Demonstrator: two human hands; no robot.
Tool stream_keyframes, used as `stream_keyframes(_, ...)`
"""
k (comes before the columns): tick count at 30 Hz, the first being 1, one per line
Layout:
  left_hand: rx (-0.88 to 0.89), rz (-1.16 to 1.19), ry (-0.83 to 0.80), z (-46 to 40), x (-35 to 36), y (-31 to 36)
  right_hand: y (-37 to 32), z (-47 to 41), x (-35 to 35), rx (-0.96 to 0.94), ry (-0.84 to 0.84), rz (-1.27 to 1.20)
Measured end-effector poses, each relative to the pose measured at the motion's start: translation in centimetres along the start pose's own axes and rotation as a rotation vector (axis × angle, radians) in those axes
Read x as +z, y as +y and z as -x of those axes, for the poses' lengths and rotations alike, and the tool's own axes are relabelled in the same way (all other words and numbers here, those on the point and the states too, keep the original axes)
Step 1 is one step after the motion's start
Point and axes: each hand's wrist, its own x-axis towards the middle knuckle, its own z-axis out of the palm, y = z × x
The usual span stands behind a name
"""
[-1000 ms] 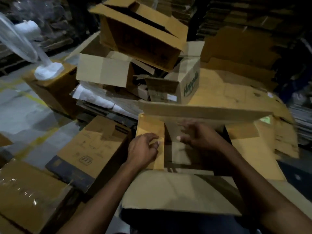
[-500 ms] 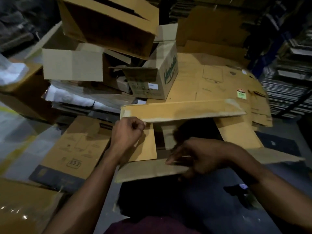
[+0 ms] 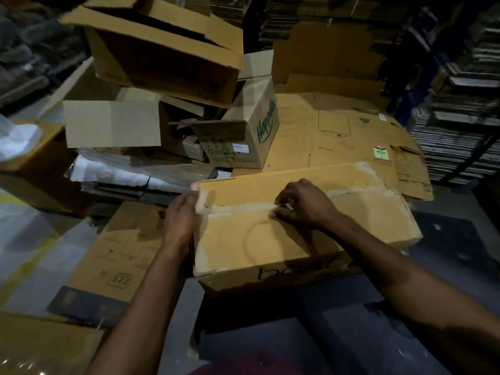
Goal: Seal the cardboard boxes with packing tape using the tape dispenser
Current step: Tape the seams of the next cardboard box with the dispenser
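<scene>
My right fingers [image 3: 281, 209] curl down onto the seam where the 2 top flaps of the box [image 3: 270, 244] meet, the tips pinched together at the far flap's edge; whether they grip anything small there, I cannot tell. My right hand [image 3: 303, 204] sits over the middle of the lid. My left fingers [image 3: 193, 194] lie straight against the box's left end, tips at the corner of the far flap [image 3: 284, 186], and my left hand [image 3: 180, 220] presses flat on that side wall. Both flaps are folded down, the far one slightly raised above the near flap [image 3: 270, 239]. The box sits directly in front of me on a dark surface, dark lettering on its near side.

To its left a flattened carton [image 3: 113, 253] lies on the floor. Behind it, a green-lettered box [image 3: 259, 131] stands beside a heap of open boxes [image 3: 162, 50], and flat cardboard sheets [image 3: 338, 131] spread to the right. Stacks of flattened cardboard [image 3: 460, 104] fill the right background.
</scene>
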Motion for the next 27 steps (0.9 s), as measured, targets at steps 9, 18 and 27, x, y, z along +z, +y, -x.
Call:
stream_keyframes(9, 0.103, -0.591, -0.185, -0.4, 2.7, -1.3, 5.4, 3.4, 2.2, 0.233, 0.039, 0.061)
stream_keyframes(18, 0.55, -1.354, -0.339, 0.6, 10.0, -0.9, 8.8, 6.0, 3.7, 0.336, 0.332, -0.106)
stream_keyframes(27, 0.643, -1.398, -0.527, 5.9, 20.2, -2.2, 10.6, 13.9, 3.1, 0.288, 0.833, -0.164)
